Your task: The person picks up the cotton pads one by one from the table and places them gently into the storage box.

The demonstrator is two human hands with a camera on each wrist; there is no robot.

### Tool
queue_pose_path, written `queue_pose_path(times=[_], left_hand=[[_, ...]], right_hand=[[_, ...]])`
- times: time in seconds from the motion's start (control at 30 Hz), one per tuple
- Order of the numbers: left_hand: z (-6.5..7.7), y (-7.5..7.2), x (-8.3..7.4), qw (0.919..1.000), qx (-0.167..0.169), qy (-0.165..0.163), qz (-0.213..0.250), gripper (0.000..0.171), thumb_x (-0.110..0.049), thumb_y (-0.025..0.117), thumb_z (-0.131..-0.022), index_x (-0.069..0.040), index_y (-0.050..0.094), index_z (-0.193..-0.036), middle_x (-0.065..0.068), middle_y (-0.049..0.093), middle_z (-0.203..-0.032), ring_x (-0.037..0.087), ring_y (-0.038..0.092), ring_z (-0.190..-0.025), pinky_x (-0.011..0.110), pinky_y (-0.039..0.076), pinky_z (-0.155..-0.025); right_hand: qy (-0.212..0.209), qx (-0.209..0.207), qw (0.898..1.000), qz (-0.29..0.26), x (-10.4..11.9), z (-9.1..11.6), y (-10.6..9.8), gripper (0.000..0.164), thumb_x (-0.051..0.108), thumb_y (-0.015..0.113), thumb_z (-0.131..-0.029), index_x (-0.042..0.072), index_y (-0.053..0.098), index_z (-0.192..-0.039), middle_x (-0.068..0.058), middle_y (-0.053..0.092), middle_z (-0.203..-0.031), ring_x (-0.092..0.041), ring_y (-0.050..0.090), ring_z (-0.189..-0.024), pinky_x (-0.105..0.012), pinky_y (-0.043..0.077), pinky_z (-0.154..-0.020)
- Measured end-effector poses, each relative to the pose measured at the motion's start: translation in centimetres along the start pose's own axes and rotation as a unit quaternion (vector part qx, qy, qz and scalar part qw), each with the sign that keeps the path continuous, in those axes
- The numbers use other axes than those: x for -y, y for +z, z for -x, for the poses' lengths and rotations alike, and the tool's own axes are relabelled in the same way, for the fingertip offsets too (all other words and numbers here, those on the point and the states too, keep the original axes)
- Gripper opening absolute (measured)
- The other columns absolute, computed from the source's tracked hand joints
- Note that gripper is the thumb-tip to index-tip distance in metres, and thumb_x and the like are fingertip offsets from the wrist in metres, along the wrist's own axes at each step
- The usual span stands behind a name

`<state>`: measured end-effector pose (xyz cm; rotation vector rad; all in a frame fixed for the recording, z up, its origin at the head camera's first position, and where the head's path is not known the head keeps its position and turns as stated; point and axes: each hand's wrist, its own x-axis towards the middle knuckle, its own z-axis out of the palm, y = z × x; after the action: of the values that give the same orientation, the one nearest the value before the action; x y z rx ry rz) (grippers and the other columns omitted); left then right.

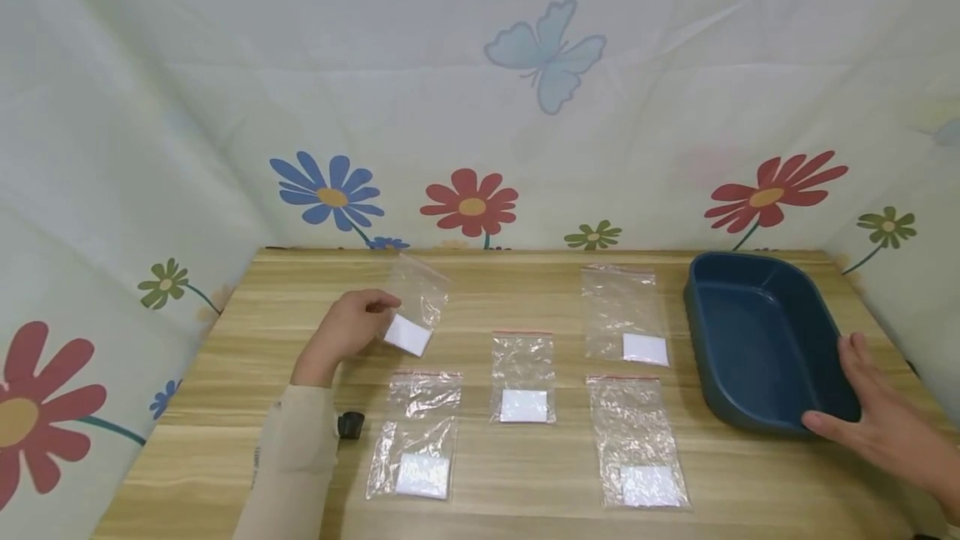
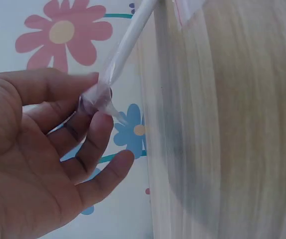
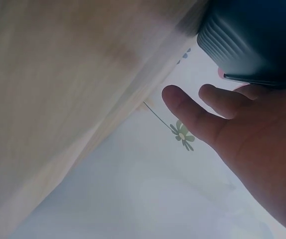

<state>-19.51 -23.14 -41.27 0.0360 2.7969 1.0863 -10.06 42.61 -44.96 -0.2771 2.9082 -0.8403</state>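
My left hand [image 1: 351, 325] pinches the side of a clear zip bag [image 1: 422, 290] with a white rectangular piece [image 1: 408, 334] in its lower end. In the left wrist view, the left hand [image 2: 58, 144] holds a crumpled bit of clear plastic [image 2: 99, 99] between thumb and fingertips, the other fingers loosely bent. At the right, my right hand [image 1: 888, 419] rests against the near right corner of a dark blue basin [image 1: 693, 332], thumb at the near rim, straight fingers along the right side. The right wrist view shows outstretched fingers [image 3: 193, 117] beneath the basin's ribbed outer wall [image 3: 232, 52].
Several more clear bags with white pieces lie flat on the wooden table: front left [image 1: 416, 432], middle [image 1: 523, 365], back right [image 1: 618, 307] and front right [image 1: 633, 432]. A small black object [image 1: 350, 425] shows beside the left sleeve. A flowered curtain [image 1: 450, 107] stands behind the table.
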Motion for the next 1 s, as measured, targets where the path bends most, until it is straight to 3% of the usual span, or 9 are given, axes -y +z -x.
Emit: queue_pose_path(times=[0.27, 0.47, 0.6, 0.83, 1.0], left_hand=[[-0.1, -0.2, -0.1, 0.9982, -0.043, 0.019, 0.037, 0.025, -0.007, 0.060, -0.099, -0.001, 0.071, -0.120, 0.018, 0.068, -0.114, 0.032, 0.061, -0.100, 0.041, 0.050, -0.079], [-0.1, -0.4, 0.0, 0.9972, -0.006, 0.010, 0.074, 0.039, 0.001, 0.054, -0.095, 0.001, 0.065, -0.132, 0.022, 0.064, -0.128, 0.031, 0.058, -0.104, 0.033, 0.048, -0.077], [-0.1, -0.5, 0.2, 0.9964, 0.008, 0.004, 0.084, 0.037, -0.003, 0.055, -0.096, 0.002, 0.066, -0.131, 0.021, 0.064, -0.129, 0.029, 0.060, -0.106, 0.033, 0.048, -0.079], [-0.2, -1.2, -0.1, 0.9967, -0.041, 0.034, 0.062, 0.037, -0.004, 0.062, -0.097, 0.000, 0.064, -0.133, 0.020, 0.063, -0.132, 0.033, 0.063, -0.103, 0.034, 0.051, -0.076], [-0.2, -1.5, -0.7, 0.9933, -0.065, 0.054, 0.079, 0.038, -0.001, 0.059, -0.096, -0.004, 0.064, -0.134, 0.017, 0.063, -0.130, 0.031, 0.062, -0.100, 0.036, 0.052, -0.074]], right_hand=[[-0.002, 0.000, 1.000, -0.003, 0.1, 0.3, 0.1, 0.111, 0.033, 0.067, -0.097, -0.006, -0.020, -0.152, -0.026, -0.034, -0.155, -0.052, -0.026, -0.140, -0.074, -0.008, -0.105], [-0.001, 0.001, 1.000, -0.006, 0.1, 0.3, 0.1, 0.110, 0.034, 0.066, -0.098, -0.004, -0.021, -0.152, -0.024, -0.035, -0.155, -0.052, -0.025, -0.140, -0.075, -0.007, -0.104], [-0.011, -0.008, 1.000, -0.005, -0.1, 0.4, 0.3, 0.110, 0.033, 0.068, -0.097, -0.003, -0.020, -0.153, -0.024, -0.033, -0.156, -0.051, -0.024, -0.141, -0.075, -0.006, -0.105], [-0.026, -0.018, 0.999, -0.002, -0.3, 0.6, 0.2, 0.108, 0.032, 0.067, -0.098, -0.004, -0.019, -0.154, -0.025, -0.032, -0.157, -0.052, -0.023, -0.141, -0.071, -0.009, -0.107], [-0.033, -0.010, 0.999, -0.010, -0.4, 0.4, 0.3, 0.103, 0.034, 0.062, -0.101, -0.007, -0.018, -0.153, -0.026, -0.033, -0.156, -0.051, -0.024, -0.141, -0.069, -0.011, -0.108]])
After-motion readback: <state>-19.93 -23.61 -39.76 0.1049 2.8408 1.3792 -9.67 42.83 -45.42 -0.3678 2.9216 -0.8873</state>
